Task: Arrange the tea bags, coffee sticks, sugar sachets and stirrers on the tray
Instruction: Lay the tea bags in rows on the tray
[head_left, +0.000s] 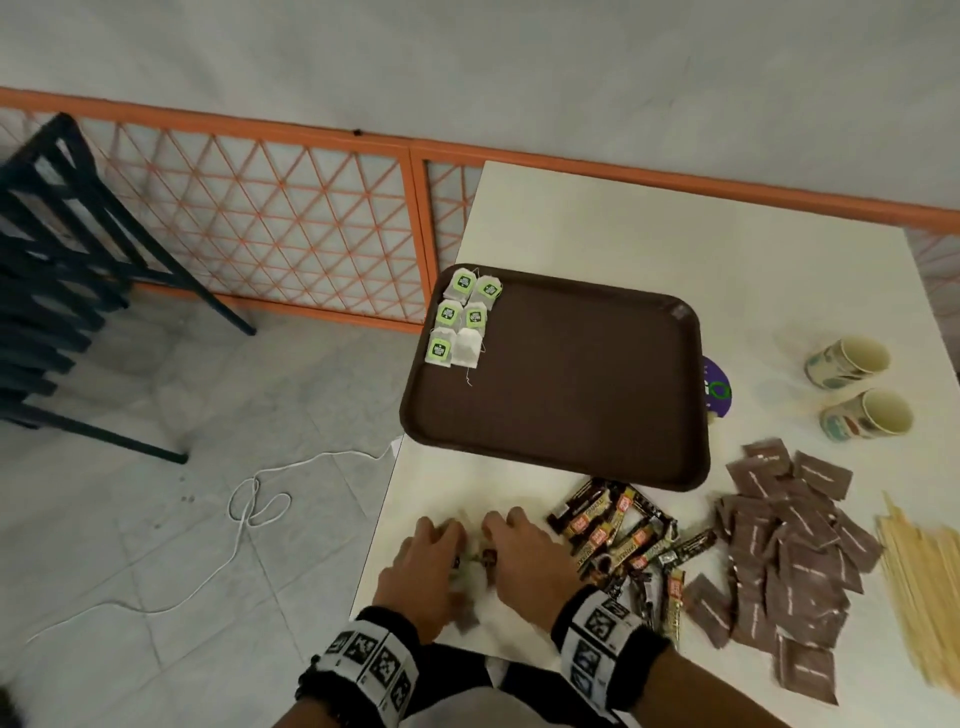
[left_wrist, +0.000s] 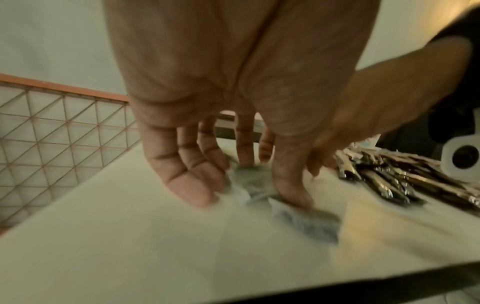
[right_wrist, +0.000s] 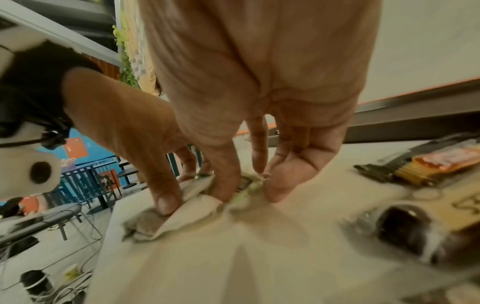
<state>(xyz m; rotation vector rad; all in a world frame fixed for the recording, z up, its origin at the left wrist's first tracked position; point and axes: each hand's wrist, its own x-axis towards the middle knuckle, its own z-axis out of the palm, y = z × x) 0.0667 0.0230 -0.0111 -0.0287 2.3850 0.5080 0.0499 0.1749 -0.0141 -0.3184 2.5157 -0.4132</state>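
Observation:
Several tea bags with green tags lie in two rows in the far left corner of the brown tray. Near the table's front edge, both hands work on a small heap of loose tea bags. My left hand pinches a crumpled bunch of tea bags between thumb and fingers. My right hand pinches a green-tagged tea bag the same way. To their right lie coffee sticks, brown sugar sachets and wooden stirrers.
Two paper cups lie on their sides at the right of the white table. A purple disc pokes out from under the tray's right edge. The table's left edge runs just beside my left hand; chairs and a white cord are on the floor.

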